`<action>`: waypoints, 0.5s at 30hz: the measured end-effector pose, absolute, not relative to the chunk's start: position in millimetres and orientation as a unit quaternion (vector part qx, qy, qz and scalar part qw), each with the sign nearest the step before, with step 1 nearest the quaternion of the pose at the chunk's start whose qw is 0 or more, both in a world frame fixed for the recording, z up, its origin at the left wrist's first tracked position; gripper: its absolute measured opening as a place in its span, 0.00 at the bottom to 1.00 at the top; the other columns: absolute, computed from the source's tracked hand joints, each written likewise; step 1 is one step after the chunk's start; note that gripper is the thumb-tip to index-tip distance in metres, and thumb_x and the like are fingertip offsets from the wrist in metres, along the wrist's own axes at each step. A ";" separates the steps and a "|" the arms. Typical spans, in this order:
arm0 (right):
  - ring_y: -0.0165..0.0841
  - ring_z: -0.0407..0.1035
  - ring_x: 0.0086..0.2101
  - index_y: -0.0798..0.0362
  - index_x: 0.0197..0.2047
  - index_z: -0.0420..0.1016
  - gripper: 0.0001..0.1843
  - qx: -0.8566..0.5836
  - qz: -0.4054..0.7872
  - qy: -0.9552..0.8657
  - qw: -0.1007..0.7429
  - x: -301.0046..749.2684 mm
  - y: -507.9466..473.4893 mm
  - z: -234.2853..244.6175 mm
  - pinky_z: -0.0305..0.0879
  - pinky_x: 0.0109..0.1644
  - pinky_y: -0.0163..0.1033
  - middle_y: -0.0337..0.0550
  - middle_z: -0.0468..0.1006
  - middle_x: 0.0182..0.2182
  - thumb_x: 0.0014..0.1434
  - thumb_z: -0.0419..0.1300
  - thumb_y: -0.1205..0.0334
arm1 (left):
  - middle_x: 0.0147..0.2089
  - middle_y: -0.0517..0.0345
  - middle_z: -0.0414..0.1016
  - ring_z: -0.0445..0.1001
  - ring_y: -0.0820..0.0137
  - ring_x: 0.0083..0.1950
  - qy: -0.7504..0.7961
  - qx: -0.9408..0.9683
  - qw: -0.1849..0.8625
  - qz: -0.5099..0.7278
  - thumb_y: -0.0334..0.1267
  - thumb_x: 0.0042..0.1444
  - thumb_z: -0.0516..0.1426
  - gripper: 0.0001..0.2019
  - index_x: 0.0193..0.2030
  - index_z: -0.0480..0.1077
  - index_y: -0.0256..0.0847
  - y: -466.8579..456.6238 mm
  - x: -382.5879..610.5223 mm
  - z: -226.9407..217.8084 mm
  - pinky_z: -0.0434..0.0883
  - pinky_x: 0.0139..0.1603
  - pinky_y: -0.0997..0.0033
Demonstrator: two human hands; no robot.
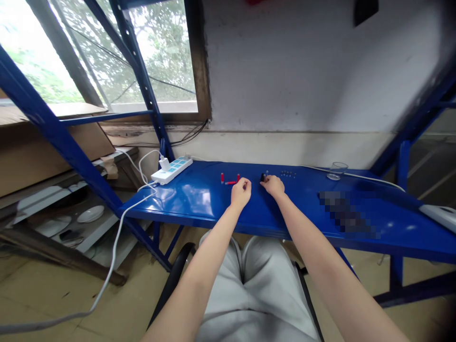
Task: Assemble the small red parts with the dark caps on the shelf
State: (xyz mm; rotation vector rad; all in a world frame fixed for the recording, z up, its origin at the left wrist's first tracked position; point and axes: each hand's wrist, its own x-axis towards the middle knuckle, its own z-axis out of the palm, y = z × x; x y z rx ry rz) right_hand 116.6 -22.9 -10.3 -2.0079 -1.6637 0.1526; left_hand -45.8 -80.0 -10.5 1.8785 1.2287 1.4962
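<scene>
My left hand (pixel 241 191) is closed just above the blue table, its fingers curled together; whatever they hold, if anything, is hidden. Beside it lie small red pieces: one standing upright (pixel 222 177), one lying flat (pixel 231 183) and one close behind my fingers (pixel 238 177). My right hand (pixel 273 185) has its fingers pinched at a small black object (pixel 262 177) whose kind I cannot make out. A tiny pale, clear-looking piece (pixel 267 173) sits just behind those fingers. Several tiny metallic bits (pixel 288 174) lie in rows to the right of my right hand.
The blue metal table (pixel 192 199) carries a white power strip (pixel 173 170) at its left, with a white cable hanging down. A clear glass (pixel 337 171) stands at the back right, near a pixelated dark item (pixel 347 213). Blue posts (pixel 142 85) frame the table.
</scene>
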 end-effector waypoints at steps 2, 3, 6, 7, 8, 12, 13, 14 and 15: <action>0.36 0.72 0.31 0.51 0.28 0.75 0.08 -0.744 0.061 -0.614 0.258 116.6 -21.4 -9.8 0.62 0.30 0.35 0.46 0.76 0.28 0.48 0.60 0.56 | 0.24 0.63 0.65 0.62 0.77 0.23 0.448 0.678 0.220 0.541 0.37 0.56 0.48 0.07 0.31 0.66 0.41 -80.3 -45.6 -9.8 0.61 0.28 0.77; 0.36 0.72 0.31 0.51 0.27 0.75 0.08 -0.745 0.065 -0.613 0.255 116.8 -20.8 -9.2 0.62 0.30 0.35 0.46 0.76 0.28 0.48 0.61 0.55 | 0.24 0.63 0.66 0.62 0.77 0.23 0.448 0.677 0.219 0.541 0.37 0.56 0.48 0.07 0.31 0.66 0.41 -80.3 -45.5 -9.5 0.61 0.28 0.77; 0.36 0.72 0.31 0.51 0.27 0.75 0.08 -0.747 0.076 -0.612 0.247 117.4 -19.3 -6.0 0.62 0.31 0.35 0.45 0.76 0.27 0.48 0.61 0.56 | 0.24 0.62 0.66 0.63 0.76 0.23 0.448 0.676 0.216 0.543 0.36 0.56 0.48 0.07 0.31 0.66 0.41 -79.9 -45.5 -9.4 0.61 0.28 0.77; 0.36 0.72 0.31 0.51 0.27 0.75 0.08 -0.748 0.079 -0.612 0.245 117.7 -18.8 -4.9 0.62 0.31 0.35 0.46 0.76 0.27 0.47 0.62 0.56 | 0.24 0.62 0.66 0.63 0.76 0.23 0.448 0.676 0.215 0.544 0.36 0.56 0.48 0.07 0.31 0.66 0.41 -79.8 -45.7 -9.5 0.61 0.28 0.77; 0.36 0.72 0.31 0.52 0.27 0.75 0.08 -0.748 0.082 -0.612 0.243 118.0 -18.2 -3.9 0.63 0.32 0.35 0.46 0.76 0.27 0.47 0.62 0.56 | 0.24 0.62 0.66 0.63 0.76 0.24 0.447 0.676 0.214 0.545 0.36 0.56 0.48 0.07 0.31 0.66 0.41 -79.8 -45.8 -9.6 0.61 0.28 0.77; 0.37 0.72 0.32 0.53 0.28 0.75 0.10 -0.746 0.091 -0.617 0.233 120.3 -15.0 -2.9 0.64 0.34 0.37 0.48 0.76 0.28 0.46 0.64 0.54 | 0.24 0.62 0.66 0.62 0.76 0.23 0.444 0.677 0.213 0.547 0.36 0.56 0.48 0.07 0.31 0.66 0.41 -80.9 -46.3 -9.5 0.61 0.28 0.77; 0.38 0.72 0.33 0.53 0.28 0.75 0.11 -0.745 0.092 -0.619 0.230 121.1 -14.1 -3.3 0.64 0.34 0.38 0.48 0.76 0.28 0.46 0.64 0.54 | 0.24 0.62 0.66 0.62 0.77 0.23 0.443 0.677 0.213 0.547 0.36 0.56 0.48 0.07 0.31 0.65 0.41 -81.2 -46.4 -9.4 0.61 0.28 0.77; 0.38 0.72 0.33 0.53 0.28 0.75 0.11 -0.744 0.095 -0.620 0.228 122.1 -13.4 -3.7 0.64 0.34 0.38 0.48 0.76 0.28 0.46 0.64 0.54 | 0.24 0.62 0.66 0.62 0.77 0.23 0.443 0.677 0.213 0.548 0.36 0.56 0.48 0.07 0.31 0.65 0.41 -81.4 -46.3 -9.3 0.61 0.28 0.77; 0.39 0.72 0.33 0.54 0.29 0.75 0.11 -0.744 0.099 -0.621 0.225 123.1 -12.7 -4.0 0.65 0.34 0.38 0.49 0.76 0.28 0.46 0.64 0.54 | 0.24 0.62 0.66 0.62 0.76 0.23 0.443 0.677 0.214 0.548 0.36 0.56 0.48 0.07 0.31 0.65 0.41 -81.4 -46.3 -9.3 0.61 0.28 0.77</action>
